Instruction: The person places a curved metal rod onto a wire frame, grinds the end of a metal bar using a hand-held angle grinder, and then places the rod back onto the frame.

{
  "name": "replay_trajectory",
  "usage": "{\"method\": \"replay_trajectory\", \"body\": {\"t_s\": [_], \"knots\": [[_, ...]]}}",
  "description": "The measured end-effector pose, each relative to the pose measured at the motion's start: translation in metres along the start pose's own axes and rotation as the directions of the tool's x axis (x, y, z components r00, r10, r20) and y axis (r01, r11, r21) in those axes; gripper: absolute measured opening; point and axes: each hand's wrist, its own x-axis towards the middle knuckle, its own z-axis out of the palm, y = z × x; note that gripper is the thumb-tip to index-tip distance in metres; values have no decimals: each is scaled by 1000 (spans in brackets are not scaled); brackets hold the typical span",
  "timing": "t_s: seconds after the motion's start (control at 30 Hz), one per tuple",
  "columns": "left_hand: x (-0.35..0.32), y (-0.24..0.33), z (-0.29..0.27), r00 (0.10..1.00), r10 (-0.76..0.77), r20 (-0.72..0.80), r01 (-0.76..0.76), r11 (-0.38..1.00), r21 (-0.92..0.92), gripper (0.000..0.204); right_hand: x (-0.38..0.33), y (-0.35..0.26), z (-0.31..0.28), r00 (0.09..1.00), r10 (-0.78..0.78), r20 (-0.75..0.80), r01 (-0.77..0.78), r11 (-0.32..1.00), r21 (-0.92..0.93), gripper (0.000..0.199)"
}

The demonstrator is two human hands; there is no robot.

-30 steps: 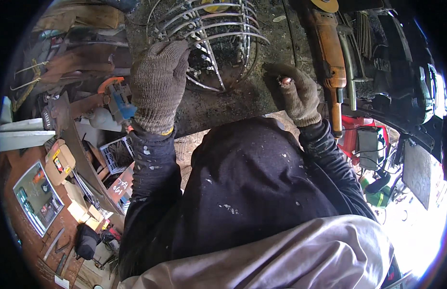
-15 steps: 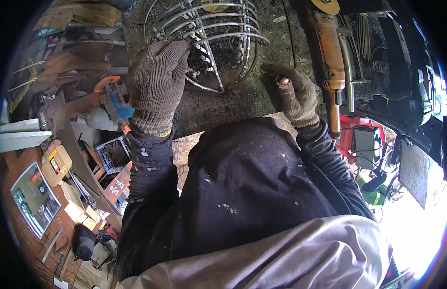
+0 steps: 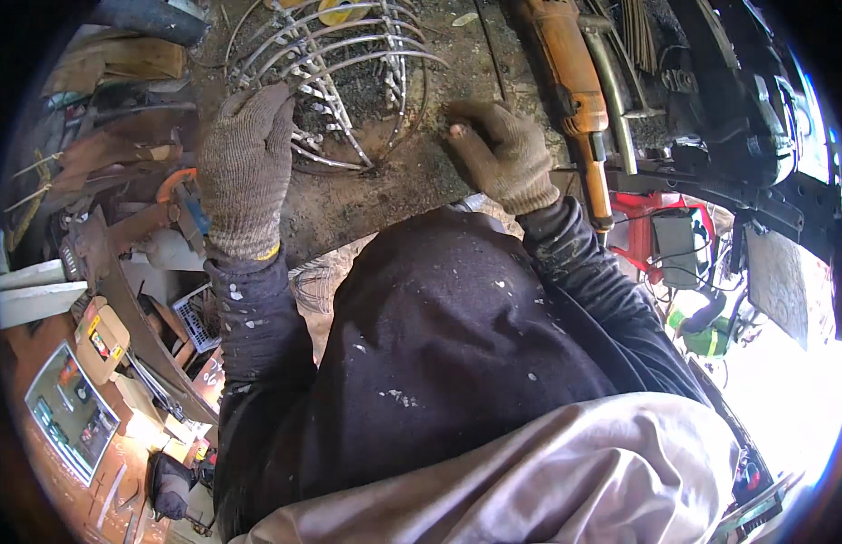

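Note:
A cage-like frame of curved metal rods [image 3: 384, 56], with pale joints along its ribs, lies at the far side of a dark, dirty workbench [image 3: 348, 213]. My left hand [image 3: 246, 172], in a grey-brown knit glove, is closed at the frame's near left edge; its fingertips are partly hidden there. To the right of the frame, my right hand [image 3: 510, 156] hovers over or rests on the bench in a matching glove. Its thumb stands apart from the fingers, and the bare thumb tip shows through the glove. Nothing is visible in it.
An orange angle grinder [image 3: 570, 77] lies right of my right hand, beside a metal bar [image 3: 613, 109] and a bundle of thin rods [image 3: 637, 36]. A yellow round thing [image 3: 344, 11] is behind the frame. Cluttered scrap and a brown board [image 3: 53, 363] lie left.
The bench and its things have shifted left in view. My right hand has turned, its thumb now pointing left rather than up. My left hand keeps its place at the frame's edge.

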Motion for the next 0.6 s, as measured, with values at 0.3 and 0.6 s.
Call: {"method": "replay_trajectory", "body": {"t_s": [0.3, 0.6], "knots": [[-2, -8, 7, 998, 52, -35, -52, 999, 16, 18, 34, 7, -3, 987, 160, 2, -157, 970, -188, 52], [0, -8, 3, 996, 84, -10, -84, 995, 49, 19, 42, 6, -2, 973, 182, 140, -135, 947, -292, 51]]}}
